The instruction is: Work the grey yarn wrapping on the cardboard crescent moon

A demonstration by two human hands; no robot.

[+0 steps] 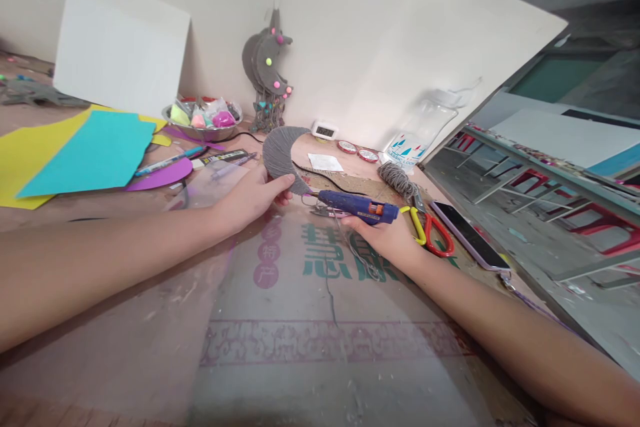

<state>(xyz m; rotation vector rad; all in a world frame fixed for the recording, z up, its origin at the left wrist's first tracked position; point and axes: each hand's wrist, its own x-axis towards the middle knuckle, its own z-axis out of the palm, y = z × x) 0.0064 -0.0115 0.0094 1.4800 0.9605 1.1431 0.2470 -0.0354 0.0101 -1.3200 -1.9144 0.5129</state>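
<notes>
A crescent moon wrapped in grey yarn (281, 155) is held up by my left hand (257, 195), its thumb on the lower part of the curve. My right hand (385, 235) is closed around a blue glue gun (361, 205). The gun's nozzle points left and meets or nearly meets the moon's lower tip. Part of the gun's handle is hidden by my fingers. Loose grey yarn (367, 267) trails below the gun over a printed plastic sheet (270, 340).
Behind stand a decorated moon hanging (270, 67), a small digital clock (325, 129), a bowl of clay packets (204, 121) and a clear bottle (425, 127). Coloured sheets (95, 153) lie left. A yarn bundle (397, 177), scissors (436, 235) and a phone (470, 235) lie right.
</notes>
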